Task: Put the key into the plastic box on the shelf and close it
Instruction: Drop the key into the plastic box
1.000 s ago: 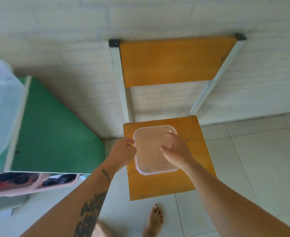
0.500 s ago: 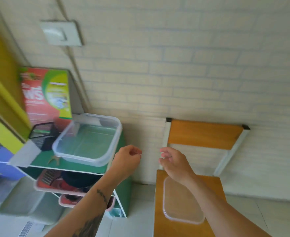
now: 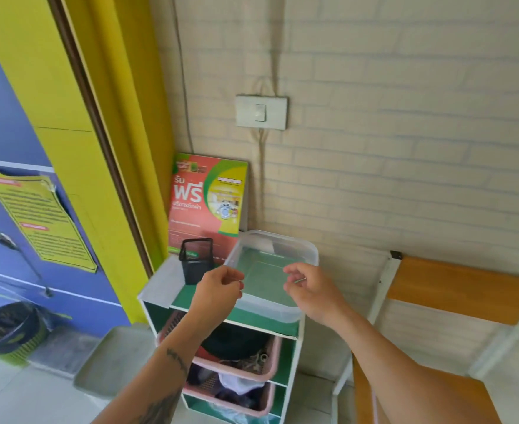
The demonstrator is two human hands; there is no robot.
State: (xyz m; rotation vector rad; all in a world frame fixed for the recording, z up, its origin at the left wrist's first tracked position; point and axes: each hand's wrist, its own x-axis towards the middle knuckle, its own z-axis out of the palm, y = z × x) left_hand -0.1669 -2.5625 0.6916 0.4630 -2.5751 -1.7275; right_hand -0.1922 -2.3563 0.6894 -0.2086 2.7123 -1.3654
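Observation:
The clear plastic box [image 3: 295, 249] stands open, without its lid, on the green top of the white shelf unit [image 3: 160, 289]. Nothing shows inside it. My left hand [image 3: 218, 290] hovers over the box's front left corner with the fingers curled in. My right hand [image 3: 311, 290] hovers over the front right rim, fingers loosely bent. A small silvery glint shows at its fingertips, and I cannot tell what it is. No key shows on the shelf top; my left hand covers the spot beside the box. A thin edge of the lid [image 3: 374, 403] shows on the chair seat.
A black mesh pen holder [image 3: 195, 260] stands left of the box, with a red and green poster [image 3: 207, 197] leaning on the wall behind. Pink baskets [image 3: 270, 371] fill the lower shelves. A wooden chair [image 3: 454, 289] stands to the right, a bin [image 3: 6, 327] at far left.
My view has swung from the chair up and left to the shelf. Both hands left the lid on the chair seat and moved over the front of the open box.

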